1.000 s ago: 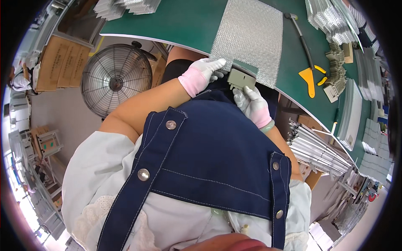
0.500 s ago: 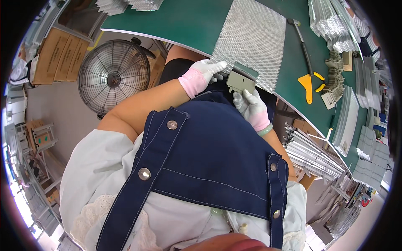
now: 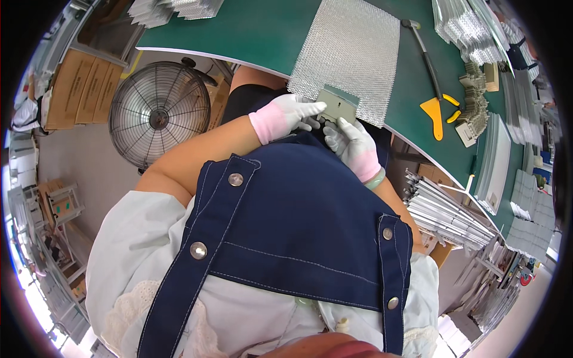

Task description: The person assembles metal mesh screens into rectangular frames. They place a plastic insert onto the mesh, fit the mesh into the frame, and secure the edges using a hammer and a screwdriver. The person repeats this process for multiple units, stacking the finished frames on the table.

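A silvery metal mesh sheet (image 3: 352, 51) lies on the green table, with a notch cut in its near edge. At that notch sits a small grey-beige plastic part (image 3: 338, 107), flat and rectangular with a tiny slot. My left hand (image 3: 292, 113), in a white glove with a pink cuff, has its fingers closed at the part's left end. My right hand (image 3: 352, 146), gloved alike, pinches the part's near right edge between thumb and fingers. The undersides of the part and some fingertips are hidden.
Right of the mesh lie a black-handled hammer (image 3: 425, 56), a yellow scraper (image 3: 433, 118) and a row of beige plastic parts (image 3: 475, 101). Stacked mesh sheets (image 3: 462, 33) stand at the far right. A floor fan (image 3: 159, 119) and cardboard boxes (image 3: 74, 89) are at left.
Both hands have brought the plastic part up against the mesh notch, and it now lies flatter. My right fingers have moved slightly up along its near edge.
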Demonstrator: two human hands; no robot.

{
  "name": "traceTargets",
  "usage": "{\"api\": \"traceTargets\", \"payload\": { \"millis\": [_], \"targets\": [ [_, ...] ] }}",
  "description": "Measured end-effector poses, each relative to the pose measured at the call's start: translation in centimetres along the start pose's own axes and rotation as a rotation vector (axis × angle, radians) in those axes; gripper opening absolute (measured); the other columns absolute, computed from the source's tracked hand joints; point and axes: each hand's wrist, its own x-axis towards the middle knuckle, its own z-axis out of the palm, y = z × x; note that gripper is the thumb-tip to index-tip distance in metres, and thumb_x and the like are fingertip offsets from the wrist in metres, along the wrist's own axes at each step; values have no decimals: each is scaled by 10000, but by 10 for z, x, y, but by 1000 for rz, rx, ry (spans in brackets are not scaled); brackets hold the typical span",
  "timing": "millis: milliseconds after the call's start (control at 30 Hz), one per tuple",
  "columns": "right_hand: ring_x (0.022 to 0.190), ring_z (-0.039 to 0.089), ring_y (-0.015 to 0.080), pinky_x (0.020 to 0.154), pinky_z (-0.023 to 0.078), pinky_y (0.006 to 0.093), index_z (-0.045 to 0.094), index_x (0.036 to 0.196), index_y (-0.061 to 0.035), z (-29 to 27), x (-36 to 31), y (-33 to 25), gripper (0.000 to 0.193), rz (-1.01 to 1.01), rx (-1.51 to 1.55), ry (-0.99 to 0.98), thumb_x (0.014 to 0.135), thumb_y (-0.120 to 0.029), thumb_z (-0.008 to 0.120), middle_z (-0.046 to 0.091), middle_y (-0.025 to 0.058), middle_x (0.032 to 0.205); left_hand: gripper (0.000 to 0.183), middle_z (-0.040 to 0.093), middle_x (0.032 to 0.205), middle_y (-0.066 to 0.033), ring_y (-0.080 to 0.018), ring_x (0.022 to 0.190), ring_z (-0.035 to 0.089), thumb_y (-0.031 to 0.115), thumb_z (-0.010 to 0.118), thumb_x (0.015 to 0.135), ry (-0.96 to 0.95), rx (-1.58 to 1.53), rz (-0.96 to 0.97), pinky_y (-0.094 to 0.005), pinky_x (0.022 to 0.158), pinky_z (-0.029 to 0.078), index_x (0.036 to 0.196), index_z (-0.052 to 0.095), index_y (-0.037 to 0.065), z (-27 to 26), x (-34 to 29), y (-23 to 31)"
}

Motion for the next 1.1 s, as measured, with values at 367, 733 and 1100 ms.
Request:
{"api": "traceTargets", "payload": {
  "millis": [367,733,1100],
  "targets": [
    [915,620,212,744,516,306,579,1163,-31,-11,4,-16,338,-105,207,-72,1000,-327,570,644,102,1114,352,666,947,-76,-76,772,575,325,635,961,2,-30,-15,-206,694,473,1063,629,-12,1,-3,6],
    [882,679,204,714,550,296,607,1185,11,-11,1,-17,338,-266,-289,195,994,-267,591,681,109,1082,334,652,943,-76,-93,775,594,285,646,959,167,-46,-15,-208,657,490,1092,598,-17,17,-6,7],
    [835,679,214,743,549,307,581,1186,60,-4,-16,-21,498,-239,-392,110,1025,-403,497,678,152,1008,359,637,996,-66,-115,827,621,287,642,961,228,-82,-30,-225,672,514,1154,565,-5,28,-11,10]
  ]
}}
